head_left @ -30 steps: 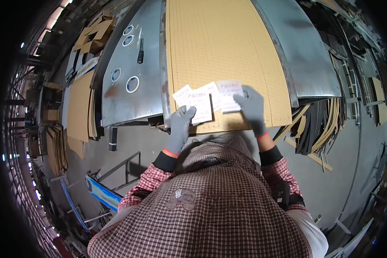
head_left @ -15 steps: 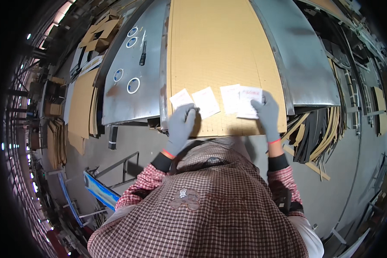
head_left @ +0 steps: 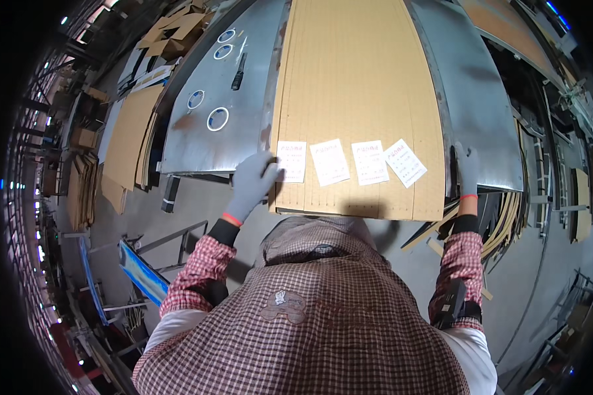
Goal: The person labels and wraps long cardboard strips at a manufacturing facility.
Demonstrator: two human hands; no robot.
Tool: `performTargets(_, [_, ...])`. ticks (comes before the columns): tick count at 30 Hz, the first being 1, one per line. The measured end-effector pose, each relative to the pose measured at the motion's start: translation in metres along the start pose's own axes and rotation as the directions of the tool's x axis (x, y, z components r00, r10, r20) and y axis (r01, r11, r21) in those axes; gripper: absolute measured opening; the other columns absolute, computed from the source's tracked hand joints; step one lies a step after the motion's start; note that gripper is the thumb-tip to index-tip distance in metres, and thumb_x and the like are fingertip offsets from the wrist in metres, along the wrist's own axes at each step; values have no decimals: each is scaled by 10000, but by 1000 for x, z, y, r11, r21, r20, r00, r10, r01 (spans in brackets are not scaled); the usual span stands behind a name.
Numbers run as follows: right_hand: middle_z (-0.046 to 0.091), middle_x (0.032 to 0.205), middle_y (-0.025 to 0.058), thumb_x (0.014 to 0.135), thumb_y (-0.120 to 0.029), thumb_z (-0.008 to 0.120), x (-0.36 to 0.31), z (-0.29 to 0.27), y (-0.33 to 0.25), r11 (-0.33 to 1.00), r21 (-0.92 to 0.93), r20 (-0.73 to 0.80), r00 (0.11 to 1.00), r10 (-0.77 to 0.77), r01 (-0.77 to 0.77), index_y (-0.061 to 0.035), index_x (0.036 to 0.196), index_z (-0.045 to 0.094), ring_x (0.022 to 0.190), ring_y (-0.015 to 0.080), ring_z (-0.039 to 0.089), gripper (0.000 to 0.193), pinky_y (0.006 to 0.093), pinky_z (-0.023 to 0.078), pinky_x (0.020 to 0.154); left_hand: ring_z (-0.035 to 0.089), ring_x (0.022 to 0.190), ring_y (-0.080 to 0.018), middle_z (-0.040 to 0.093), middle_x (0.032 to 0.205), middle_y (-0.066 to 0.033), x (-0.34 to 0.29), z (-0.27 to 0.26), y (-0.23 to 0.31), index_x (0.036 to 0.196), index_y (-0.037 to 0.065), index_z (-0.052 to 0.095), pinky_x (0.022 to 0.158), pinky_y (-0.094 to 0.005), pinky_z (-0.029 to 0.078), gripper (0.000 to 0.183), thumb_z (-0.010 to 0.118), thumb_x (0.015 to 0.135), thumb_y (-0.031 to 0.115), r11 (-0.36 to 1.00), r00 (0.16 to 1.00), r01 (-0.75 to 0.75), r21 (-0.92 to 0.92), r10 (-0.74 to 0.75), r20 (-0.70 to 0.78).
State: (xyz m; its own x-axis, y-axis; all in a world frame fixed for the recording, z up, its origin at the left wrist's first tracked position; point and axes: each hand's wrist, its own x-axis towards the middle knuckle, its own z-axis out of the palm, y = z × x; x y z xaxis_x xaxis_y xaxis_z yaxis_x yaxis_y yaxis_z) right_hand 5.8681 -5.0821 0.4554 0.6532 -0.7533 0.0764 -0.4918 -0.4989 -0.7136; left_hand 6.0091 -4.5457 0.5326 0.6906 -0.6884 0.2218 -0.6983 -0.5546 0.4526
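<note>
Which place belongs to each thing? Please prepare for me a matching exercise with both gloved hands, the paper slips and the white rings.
Things:
1. Left hand
2. Right hand
3. Four paper slips
4. White rings

Places:
A. Near the right metal surface
B. Lying on the left metal surface
C. At the left edge of the cardboard
D. Lying side by side on the cardboard

Right pairs: 1-C, 2-A, 3-D, 4-B.

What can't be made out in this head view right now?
In the head view:
Cardboard sheet: far end cut off by the top edge.
Its surface under the four white cards: hidden by them.
Right hand: turned edge-on, hiding most of its fingers.
Black stick-shaped tool: too small to identify.
</note>
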Motion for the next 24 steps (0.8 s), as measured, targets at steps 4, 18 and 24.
performTargets(4, [579, 1146, 278, 764, -362, 683, -20, 20, -3, 997, -70, -33, 999, -35, 33, 57, 1133, 578, 1112, 378, 545, 568, 414, 440, 885, 635, 819, -236, 652, 908, -151, -68, 13, -54, 1031, -12, 611, 715, -323, 489, 344, 562, 884, 295, 820, 799, 542, -184, -571, -190])
performTargets(18, [588, 1069, 177, 780, -247, 601, -132, 71, -160, 726, -417, 239, 837, -493, 547, -3, 949, 584, 765, 326, 549, 297, 429, 428, 711, 584, 605, -143, 619, 790, -49, -60, 19, -34, 990, 30, 597, 538, -259, 476, 532, 479, 909, 542, -180, 376, 644, -743, -772, 513])
performTargets(24, [636, 1030, 178, 824, -174, 657, -152, -28, -152, 828, -222, -290, 775, -561, 516, 10, 1083, 617, 854, 311, 581, 320, 382, 445, 788, 607, 705, -125, 638, 853, -53, -38, 35, -65, 1040, -12, 598, 606, -267, 496, 485, 510, 929, 452, 59, 561, 658, -751, -704, 436])
